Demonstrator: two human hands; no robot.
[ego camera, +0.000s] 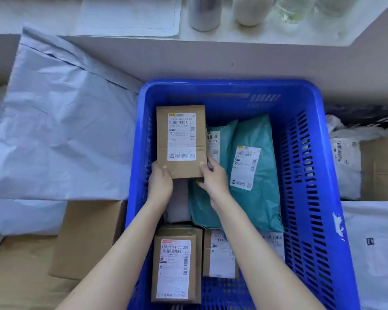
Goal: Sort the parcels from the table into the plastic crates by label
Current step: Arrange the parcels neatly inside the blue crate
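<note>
Two hands held one box (180,139): my left hand (160,181) and right hand (213,175) gripped its near corners. I had it inside the crate (318,198), beside teal bags (255,198).

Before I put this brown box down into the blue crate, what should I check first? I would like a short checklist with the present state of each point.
1. Grip: left hand and right hand hold the brown box at its near corners: ok.
2. Box is above the blue crate, inside its walls: ok.
3. Label faces up: ok.
4. Label matches this crate: cannot tell, the print is blurred.
5. Free floor under the box: cannot tell, the box hides it.
6. Box stays off the teal mailer beside it: ok.
</note>
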